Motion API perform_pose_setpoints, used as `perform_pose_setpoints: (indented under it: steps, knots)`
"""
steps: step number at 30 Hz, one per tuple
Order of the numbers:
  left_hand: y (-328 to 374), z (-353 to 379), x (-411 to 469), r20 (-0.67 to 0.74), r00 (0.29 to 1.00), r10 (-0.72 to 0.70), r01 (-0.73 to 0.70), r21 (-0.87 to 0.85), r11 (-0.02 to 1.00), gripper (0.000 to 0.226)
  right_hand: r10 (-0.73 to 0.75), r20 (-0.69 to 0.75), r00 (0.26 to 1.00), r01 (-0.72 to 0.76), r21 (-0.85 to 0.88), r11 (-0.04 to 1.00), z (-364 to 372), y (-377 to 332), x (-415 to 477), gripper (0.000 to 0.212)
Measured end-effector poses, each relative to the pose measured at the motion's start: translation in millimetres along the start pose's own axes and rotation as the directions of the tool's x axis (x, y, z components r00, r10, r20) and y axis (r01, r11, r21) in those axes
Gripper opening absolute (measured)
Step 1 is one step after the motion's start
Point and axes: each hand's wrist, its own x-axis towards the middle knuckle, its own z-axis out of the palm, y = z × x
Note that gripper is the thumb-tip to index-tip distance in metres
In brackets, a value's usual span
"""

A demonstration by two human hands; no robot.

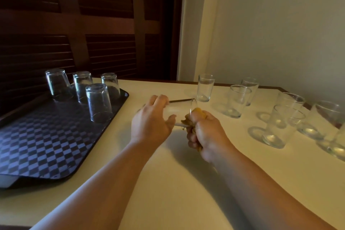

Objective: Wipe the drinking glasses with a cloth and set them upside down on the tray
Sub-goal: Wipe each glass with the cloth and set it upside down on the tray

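My left hand (151, 120) grips a clear drinking glass (179, 112) lying sideways above the table, its mouth toward the right. My right hand (204, 134) holds a bunched yellow-brown cloth (198, 115) pressed at the glass's rim. At the left lies a dark checkered tray (37, 145) with several glasses (99, 102) standing upside down at its far end. Several upright glasses (237, 101) stand on the table at the right.
The cream table (168, 183) reaches a dark louvred door behind the tray and a pale wall at the right. One upright glass (205, 87) stands just beyond my hands. The tray's near part is bare checkered surface.
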Motion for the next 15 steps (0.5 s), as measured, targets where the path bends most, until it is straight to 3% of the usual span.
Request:
perform_pose_setpoints:
  steps: [1, 2, 3, 4, 5, 6, 7, 8, 9, 10, 11, 12, 13, 14, 15]
  knots:
    - [-6, -2, 1, 0.062, 0.998, 0.022, -0.018, -0.068, 0.997, 0.050, -0.152, 0.018, 0.988, 0.153, -0.150, 0.977, -6, -2, 1, 0.007]
    - [-12, -6, 3, 0.165, 0.983, 0.081, -0.056, -0.149, 0.987, 0.060, -0.371, 0.091, 0.924, 0.378, -0.366, 0.850, -15, -5, 2, 0.009]
    - [-17, -11, 5, 0.281, 0.948, 0.151, -0.082, -0.244, 0.966, 0.067, -0.526, 0.211, 0.824, 0.549, -0.527, 0.648, -23, -8, 2, 0.011]
    - [-19, -16, 6, 0.381, 0.903, 0.201, -0.079, -0.312, 0.947, 0.067, -0.603, 0.321, 0.730, 0.652, -0.593, 0.474, -28, -10, 1, 0.012]
    - [-18, -18, 5, 0.433, 0.875, 0.217, -0.063, -0.343, 0.937, 0.059, -0.627, 0.359, 0.692, 0.682, -0.612, 0.402, -29, -7, 0, 0.012]
    - [-16, -17, 3, 0.422, 0.884, 0.202, -0.057, -0.332, 0.942, 0.050, -0.645, 0.313, 0.697, 0.668, -0.609, 0.427, -27, -3, -1, 0.011]
    - [-12, -15, 1, 0.354, 0.920, 0.169, -0.068, -0.281, 0.957, 0.045, -0.619, 0.202, 0.759, 0.604, -0.573, 0.554, -22, 1, -2, 0.010]
    - [-7, -11, 0, 0.240, 0.961, 0.135, -0.092, -0.184, 0.979, 0.042, -0.487, 0.055, 0.872, 0.460, -0.436, 0.774, -15, 4, -2, 0.010]
    - [-4, -6, 0, 0.123, 0.985, 0.119, -0.111, -0.064, 0.992, 0.042, -0.250, -0.027, 0.968, 0.240, -0.199, 0.950, -7, 5, -4, 0.012]
    - [-1, -3, -1, 0.042, 0.993, 0.114, -0.115, 0.020, 0.993, 0.042, -0.032, -0.036, 0.999, 0.032, -0.008, 0.999, -1, 5, -5, 0.013]
    - [-1, -1, 0, 0.000, 0.994, 0.113, -0.113, 0.040, 0.993, 0.045, 0.060, -0.023, 0.998, -0.058, 0.053, 0.997, 1, 3, -5, 0.012]
    - [-4, -2, 2, 0.017, 0.995, 0.103, -0.103, 0.001, 0.995, 0.052, 0.022, -0.017, 1.000, -0.022, -0.006, 1.000, 0, 2, -4, 0.010]
    - [-10, -5, 5, 0.082, 0.991, 0.102, -0.094, -0.089, 0.992, 0.063, -0.132, -0.001, 0.991, 0.131, -0.138, 0.982, -4, 1, -3, 0.009]
    - [-17, -9, 7, 0.191, 0.975, 0.112, -0.074, -0.197, 0.978, 0.075, -0.353, 0.056, 0.934, 0.350, -0.339, 0.873, -10, 0, -2, 0.011]
    - [-22, -13, 8, 0.304, 0.942, 0.141, -0.049, -0.289, 0.956, 0.083, -0.525, 0.163, 0.836, 0.528, -0.504, 0.684, -17, -3, -2, 0.013]
